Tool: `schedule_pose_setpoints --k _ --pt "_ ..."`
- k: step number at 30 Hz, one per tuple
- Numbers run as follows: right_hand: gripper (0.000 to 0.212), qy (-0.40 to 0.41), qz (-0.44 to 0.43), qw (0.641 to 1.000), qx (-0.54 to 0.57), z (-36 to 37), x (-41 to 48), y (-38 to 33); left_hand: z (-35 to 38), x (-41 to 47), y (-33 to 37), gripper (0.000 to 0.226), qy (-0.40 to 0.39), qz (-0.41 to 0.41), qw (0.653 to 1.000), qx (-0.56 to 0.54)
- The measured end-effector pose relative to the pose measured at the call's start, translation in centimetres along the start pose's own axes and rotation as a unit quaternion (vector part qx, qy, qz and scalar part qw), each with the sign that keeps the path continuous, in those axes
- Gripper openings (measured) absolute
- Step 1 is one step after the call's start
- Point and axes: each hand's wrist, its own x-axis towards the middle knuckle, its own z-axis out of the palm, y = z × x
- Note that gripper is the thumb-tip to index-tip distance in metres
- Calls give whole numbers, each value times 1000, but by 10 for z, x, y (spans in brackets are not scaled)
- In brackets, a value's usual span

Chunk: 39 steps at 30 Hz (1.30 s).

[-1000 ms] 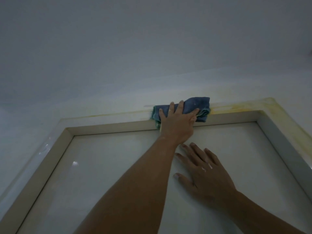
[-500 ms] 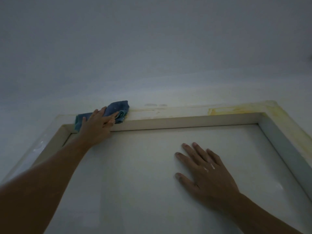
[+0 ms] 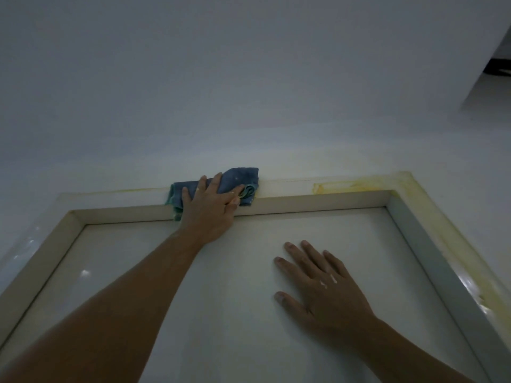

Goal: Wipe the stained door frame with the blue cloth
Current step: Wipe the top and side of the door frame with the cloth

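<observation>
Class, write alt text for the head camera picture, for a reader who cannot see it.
A person's left hand presses a bunched blue cloth against the top rail of a white door frame, seen from below. The right hand lies flat on the door, fingers spread. A yellow stain marks the frame's upper right corner and right side.

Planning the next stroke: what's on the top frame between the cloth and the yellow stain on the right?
Head view: just a bare, pale stretch of door frame separates the cloth from the yellow stain.
</observation>
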Motion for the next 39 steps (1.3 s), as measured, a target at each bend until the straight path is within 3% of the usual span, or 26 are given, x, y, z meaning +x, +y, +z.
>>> schedule_pose_setpoints --k 14,24,30,36,39 --pt "71 -88 -2 996 -32 -40 -27 60 15 15 136 43 -1 33 999 -23" --pt "65 0 -15 998 -65 -101 -43 113 25 29 200 44 -8 33 999 -23" --pt "66 69 30 992 -102 -141 -52 173 28 35 225 43 -6 38 999 -22" --pt "83 28 91 992 -80 -146 -73 227 30 39 234 43 -11 37 999 -10" --pt "80 8 115 992 -47 -137 -85 241 28 41 234 43 -22 33 999 -18"
